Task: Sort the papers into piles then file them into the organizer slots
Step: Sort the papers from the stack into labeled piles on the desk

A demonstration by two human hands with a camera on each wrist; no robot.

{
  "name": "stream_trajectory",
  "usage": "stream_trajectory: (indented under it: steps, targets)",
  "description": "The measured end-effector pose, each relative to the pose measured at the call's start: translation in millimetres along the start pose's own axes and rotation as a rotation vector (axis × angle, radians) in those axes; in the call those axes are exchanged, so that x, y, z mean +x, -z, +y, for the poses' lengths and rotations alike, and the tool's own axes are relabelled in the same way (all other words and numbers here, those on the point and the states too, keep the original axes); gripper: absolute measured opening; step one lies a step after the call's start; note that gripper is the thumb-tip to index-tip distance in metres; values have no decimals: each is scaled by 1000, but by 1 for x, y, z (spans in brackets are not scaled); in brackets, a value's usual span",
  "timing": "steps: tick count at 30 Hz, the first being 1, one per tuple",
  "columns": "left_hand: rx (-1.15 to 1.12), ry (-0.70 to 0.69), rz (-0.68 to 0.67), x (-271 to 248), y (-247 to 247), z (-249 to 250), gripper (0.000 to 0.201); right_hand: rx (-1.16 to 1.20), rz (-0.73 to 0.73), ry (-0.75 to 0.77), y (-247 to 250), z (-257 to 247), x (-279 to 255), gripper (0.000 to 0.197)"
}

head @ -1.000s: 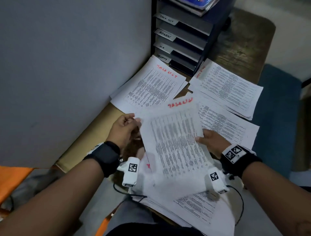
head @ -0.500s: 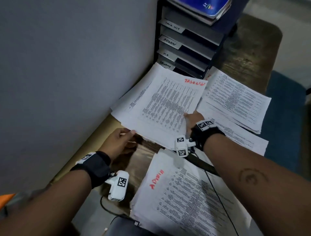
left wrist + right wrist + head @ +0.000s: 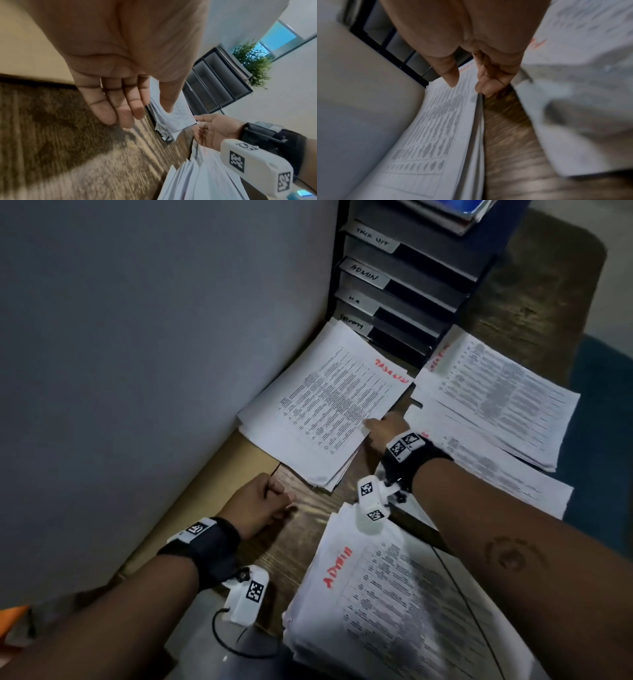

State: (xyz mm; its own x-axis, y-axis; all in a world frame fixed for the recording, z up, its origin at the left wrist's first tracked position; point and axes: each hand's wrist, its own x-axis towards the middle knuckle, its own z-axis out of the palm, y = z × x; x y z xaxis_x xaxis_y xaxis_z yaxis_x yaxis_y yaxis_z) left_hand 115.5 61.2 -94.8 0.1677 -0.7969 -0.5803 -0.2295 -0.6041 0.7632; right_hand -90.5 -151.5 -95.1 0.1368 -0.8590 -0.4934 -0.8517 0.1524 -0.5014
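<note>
Sorting stage, filing not started as far as shown. Left hand (image 3: 258, 503) is idle on the dark wood-grain desk (image 3: 301, 539), fingers loosely relaxed in the wrist view, holding nothing. Next over, the white printed paper pile with red handwritten heading against the grey wall (image 3: 329, 405) lies just in front of the black tiered organizer with white handwritten slot labels (image 3: 404, 285). Right hand (image 3: 385, 428) is at that pile's near right corner, thumb lying on the top sheet, fingers curled at the pile's edge; looks like it is pinching or squaring the sheets, exact grip hard to tell. Near front, a thick unsorted-looking white stack headed ADMIN in red (image 3: 394, 604) sits under the right forearm. Far right, two more overlapping white printed piles with red marks (image 3: 496, 405) are spread on the desk. Visible slots look dark, likely empty, can't confirm. Judgement: about three piles formed, front stack left to sort, then all filing remains.
</note>
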Motion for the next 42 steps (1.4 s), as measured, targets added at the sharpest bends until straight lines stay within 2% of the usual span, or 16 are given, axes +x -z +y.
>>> stream_trajectory:
  steps: [1, 2, 6, 8, 10, 13, 16, 19, 23, 27, 33, 37, 39, 42]
  targets:
    - [43, -11, -15, -2, -2, 2, 31, 86, 65, -28, 2, 10, -3, 22]
    - [101, -18, -40, -3, -4, 3, 33, 110, 54, -27, 7, 17, -11, 19]
    - [423, -37, -180, -13, -17, 6, 31, 102, -260, -11, 24, 44, -70, 9]
    - [516, -26, -244, -21, -27, 6, 35, -4, -345, 35, 23, 66, -92, 6]
    - [536, 19, -305, -28, -38, 5, 38, -167, -379, 91, 20, 87, -110, 14]
    - [605, 67, -372, -39, -52, 3, 40, -88, -396, 112, 14, 109, -134, 24]
    - [679, 66, -374, -46, -62, 0, 41, 9, -313, 105, 7, 123, -143, 26]
    - [670, 69, -325, -53, -67, -1, 35, -1, -228, 153, 6, 125, -152, 24]
    - [630, 69, -279, -63, -68, -1, 34, 50, -210, 210, 7, 129, -162, 20]
    - [643, 78, -256, -74, -71, -3, 38, -14, -182, 260, 9, 130, -170, 17]
    - [708, 191, -355, -85, -67, -5, 42, -75, -30, 298, 9, 133, -174, 15]
    - [684, 207, -426, -88, -63, -5, 43, -66, 50, 245, 10, 138, -173, 15]
    - [656, 196, -421, -88, -63, -5, 39, -54, 61, 242, 11, 139, -172, 14]
    - [698, 76, -290, -87, -65, -4, 40, -28, 65, 257, 12, 138, -171, 12]
